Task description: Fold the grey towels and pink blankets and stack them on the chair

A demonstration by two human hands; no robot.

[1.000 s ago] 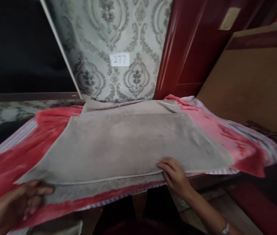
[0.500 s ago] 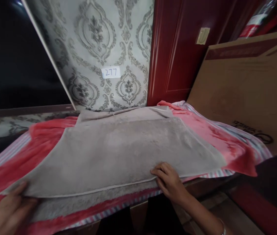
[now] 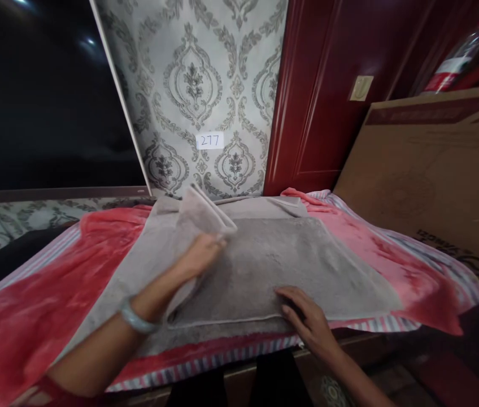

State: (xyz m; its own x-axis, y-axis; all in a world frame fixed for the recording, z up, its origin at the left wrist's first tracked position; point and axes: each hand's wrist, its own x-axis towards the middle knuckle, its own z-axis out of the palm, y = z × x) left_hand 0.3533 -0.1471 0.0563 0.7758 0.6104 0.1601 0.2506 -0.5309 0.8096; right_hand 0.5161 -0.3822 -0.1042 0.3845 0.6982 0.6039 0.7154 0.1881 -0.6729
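- So the main thing here is a gray cloth (image 3: 273, 265), spread in the middle over a red and pink blanket (image 3: 104, 243), with its far edge up near the wall.
- Left hand (image 3: 205, 253) is gripping the gray cloth's left part, folded over towards the middle. It's a bit blurry, so I can't make out each finger, but the hand looks closed on the fabric.
- The folded bit stands up past that hand in a kinda pointy flap, pale edging showing, tilted rather than flat.
- Right hand (image 3: 307, 317) is relaxed, thumb apart from the fingers, fingertips down on the gray cloth close to its near edge.
- There's a pale bangle (image 3: 136, 317) on the left wrist.
- Under the fold you can see another gray layer lying on the blanket, sticking out at the left and along the front.
- The blanket pokes out on both sides, and its striped edge (image 3: 205, 366) runs along the front.
- Behind it all: patterned wallpaper (image 3: 192, 79) with a little paper label (image 3: 209, 141) reading 277, a big dark screen (image 3: 40, 102) to the left, and a dark red panel (image 3: 324, 85) to the right.
- Far right, a cardboard box (image 3: 426, 164) leans, with a bottle (image 3: 455, 65) showing above its top edge.
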